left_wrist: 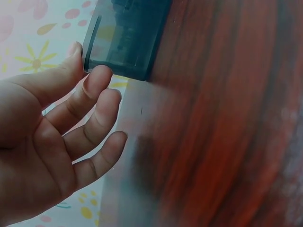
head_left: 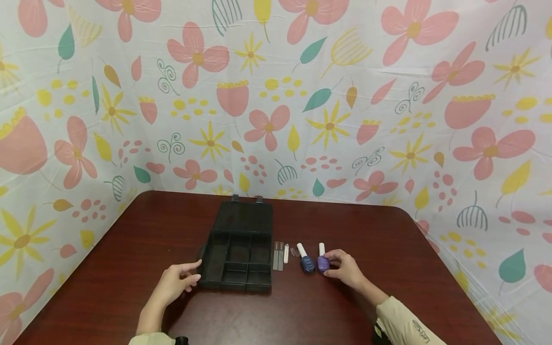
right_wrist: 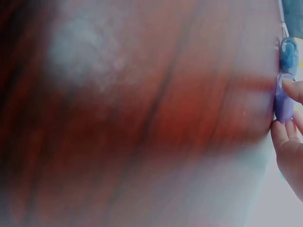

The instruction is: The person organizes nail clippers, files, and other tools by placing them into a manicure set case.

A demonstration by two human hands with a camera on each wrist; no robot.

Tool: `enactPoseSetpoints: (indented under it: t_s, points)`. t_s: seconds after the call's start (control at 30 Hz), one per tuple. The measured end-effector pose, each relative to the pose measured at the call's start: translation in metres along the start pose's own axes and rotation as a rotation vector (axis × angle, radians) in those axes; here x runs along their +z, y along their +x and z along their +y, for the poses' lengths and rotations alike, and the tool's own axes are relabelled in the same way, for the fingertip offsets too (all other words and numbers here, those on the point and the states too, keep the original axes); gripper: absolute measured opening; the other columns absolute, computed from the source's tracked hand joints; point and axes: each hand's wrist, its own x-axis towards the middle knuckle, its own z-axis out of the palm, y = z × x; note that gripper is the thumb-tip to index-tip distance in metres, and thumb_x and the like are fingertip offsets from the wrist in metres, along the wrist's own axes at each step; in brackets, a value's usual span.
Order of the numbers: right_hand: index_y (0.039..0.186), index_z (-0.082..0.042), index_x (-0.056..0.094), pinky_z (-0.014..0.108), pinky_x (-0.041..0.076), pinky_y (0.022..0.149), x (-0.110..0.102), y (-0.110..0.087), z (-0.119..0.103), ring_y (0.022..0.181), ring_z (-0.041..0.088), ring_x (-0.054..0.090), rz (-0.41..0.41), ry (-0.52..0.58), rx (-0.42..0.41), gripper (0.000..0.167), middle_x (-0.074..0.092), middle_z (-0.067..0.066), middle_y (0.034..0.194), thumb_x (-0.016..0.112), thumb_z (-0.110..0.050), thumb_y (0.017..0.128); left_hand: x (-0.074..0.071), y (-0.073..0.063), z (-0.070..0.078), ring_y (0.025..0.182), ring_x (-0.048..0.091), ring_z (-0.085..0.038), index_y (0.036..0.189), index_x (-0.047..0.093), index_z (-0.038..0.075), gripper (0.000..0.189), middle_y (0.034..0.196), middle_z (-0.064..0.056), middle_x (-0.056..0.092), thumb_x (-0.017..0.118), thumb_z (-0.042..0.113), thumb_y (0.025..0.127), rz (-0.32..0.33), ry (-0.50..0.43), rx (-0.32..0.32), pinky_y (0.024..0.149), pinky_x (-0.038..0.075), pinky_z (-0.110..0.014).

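Note:
A black plastic compartment box point(head_left: 247, 286) lies on the table with its lid folded back and its visible compartments bare. At its left side, my left hand point(head_left: 172, 286) pinches the box edge between thumb and fingertips; the other fingers hang loosely curled in the left wrist view. My right hand point(head_left: 347, 270) grips a purple nail polish bottle point(head_left: 323, 265) from the right, thumb and fingers about its body. The bottle stands upright with a white cap. Beside it leans a dark blue nail polish bottle point(head_left: 307, 264), also white-capped, untouched.
Between the box and the bottles lie two slim grey strips point(head_left: 278, 258), a small white-and-silver nail clipper point(head_left: 286, 254) and small clear pieces point(head_left: 294, 251). The dark red-brown wooden table point(head_left: 345, 311) meets a flower-patterned cloth point(head_left: 276, 96) at the back and sides.

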Motion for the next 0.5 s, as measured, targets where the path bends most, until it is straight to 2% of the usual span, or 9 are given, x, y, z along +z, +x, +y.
enactPoseSetpoints:
  t_s: [0.27,0.4,0.5]
  points:
    - [0.100,0.019,0.053,0.042,0.045,0.080,-0.003,-0.001,-0.003,0.090,0.040,0.055,-0.003,0.011,-0.021,0.046,0.053,0.026,0.097,0.075,0.011,0.061,0.000,0.000,0.000,0.055,0.052,-0.019,0.122,0.056,0.006,0.041,0.068,-0.003,0.059,0.063,0.006,0.081,0.002,0.002,0.017,0.044,0.044,-0.032]
    - [0.104,0.019,0.052,0.042,0.044,0.081,-0.009,0.002,-0.009,0.092,0.041,0.055,0.026,0.045,0.021,0.045,0.055,0.029,0.098,0.074,0.007,0.066,-0.002,-0.002,0.000,0.054,0.053,-0.019,0.123,0.056,0.006,0.042,0.069,-0.002,0.059,0.064,0.008,0.081,-0.005,0.023,0.024,0.045,0.044,-0.033]
    - [0.105,0.017,0.053,0.036,0.046,0.079,-0.014,0.005,-0.018,0.093,0.040,0.056,0.064,0.050,0.065,0.041,0.056,0.030,0.101,0.072,0.002,0.072,-0.005,-0.004,0.002,0.054,0.053,-0.018,0.125,0.053,0.006,0.045,0.071,-0.001,0.060,0.065,0.012,0.081,-0.003,0.070,0.029,0.048,0.043,-0.031]
